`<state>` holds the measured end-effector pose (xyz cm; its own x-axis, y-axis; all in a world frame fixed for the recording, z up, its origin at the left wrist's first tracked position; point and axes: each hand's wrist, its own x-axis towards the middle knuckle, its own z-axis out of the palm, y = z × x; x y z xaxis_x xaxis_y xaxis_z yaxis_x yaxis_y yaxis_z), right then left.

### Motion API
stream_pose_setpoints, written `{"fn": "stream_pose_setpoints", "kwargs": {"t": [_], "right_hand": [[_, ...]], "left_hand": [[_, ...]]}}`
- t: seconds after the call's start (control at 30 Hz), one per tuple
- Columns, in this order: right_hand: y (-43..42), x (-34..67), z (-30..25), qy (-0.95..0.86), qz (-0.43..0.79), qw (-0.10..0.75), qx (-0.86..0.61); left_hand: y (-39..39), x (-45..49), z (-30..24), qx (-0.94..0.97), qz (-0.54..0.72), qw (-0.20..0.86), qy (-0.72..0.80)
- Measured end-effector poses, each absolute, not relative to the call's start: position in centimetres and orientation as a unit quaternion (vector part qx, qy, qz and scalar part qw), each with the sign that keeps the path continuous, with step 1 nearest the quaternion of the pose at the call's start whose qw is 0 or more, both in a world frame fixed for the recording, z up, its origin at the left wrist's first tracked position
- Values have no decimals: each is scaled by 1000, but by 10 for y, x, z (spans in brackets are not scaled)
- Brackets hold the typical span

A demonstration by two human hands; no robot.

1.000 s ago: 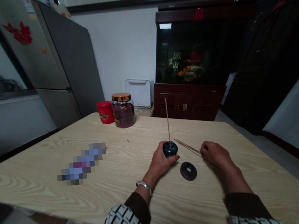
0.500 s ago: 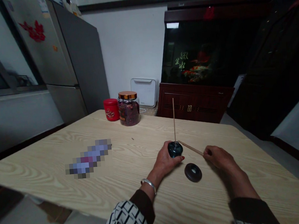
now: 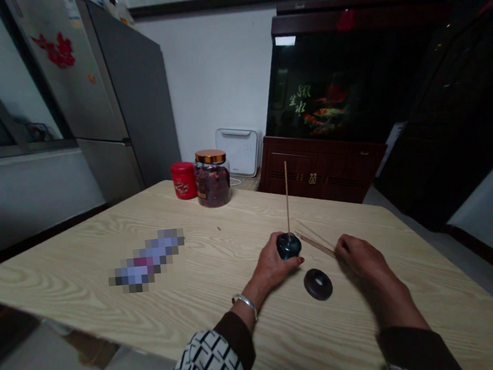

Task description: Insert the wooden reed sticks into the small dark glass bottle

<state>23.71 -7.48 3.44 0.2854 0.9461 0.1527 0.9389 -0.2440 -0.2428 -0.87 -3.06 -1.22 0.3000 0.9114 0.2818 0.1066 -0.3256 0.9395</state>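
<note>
My left hand [image 3: 273,261] is wrapped round a small dark, glossy bottle [image 3: 287,247] on the table. One thin upright stick [image 3: 287,198] rises from the bottle's mouth. To the right, my right hand [image 3: 360,257] is closed, its thumb and fingers pinching at the near end of a thin wooden stick [image 3: 317,234] that slants up and left. Just below that stick, more thin sticks [image 3: 315,243] lie close together, their near ends also reaching my fingers; whether these are gripped too is unclear. A dark brown disc with a central hole [image 3: 310,286] lies flat between my hands.
A light wood-grain table [image 3: 188,305] holds a blurred-out flat item [image 3: 147,261] at left. Towards the back stand a red canister [image 3: 184,182] and a glass jar with a copper-coloured lid [image 3: 213,182]. Beyond the table are a fridge [image 3: 136,102] and a fish tank [image 3: 328,85].
A single stick has separated from the bunch, its far end swung upwards. My right hand has risen slightly. The left hand and bottle have stayed in place.
</note>
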Motion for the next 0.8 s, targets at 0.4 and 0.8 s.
{"fn": "stream_pose_setpoints", "kwargs": {"t": [0.4, 0.8], "right_hand": [[-50, 161, 109, -394, 151, 811, -406], [-30, 140, 80, -416, 132, 807, -397]], "left_hand": [[-32, -9, -9, 669, 454, 440, 392], [-32, -9, -10, 671, 456, 437, 389]]}}
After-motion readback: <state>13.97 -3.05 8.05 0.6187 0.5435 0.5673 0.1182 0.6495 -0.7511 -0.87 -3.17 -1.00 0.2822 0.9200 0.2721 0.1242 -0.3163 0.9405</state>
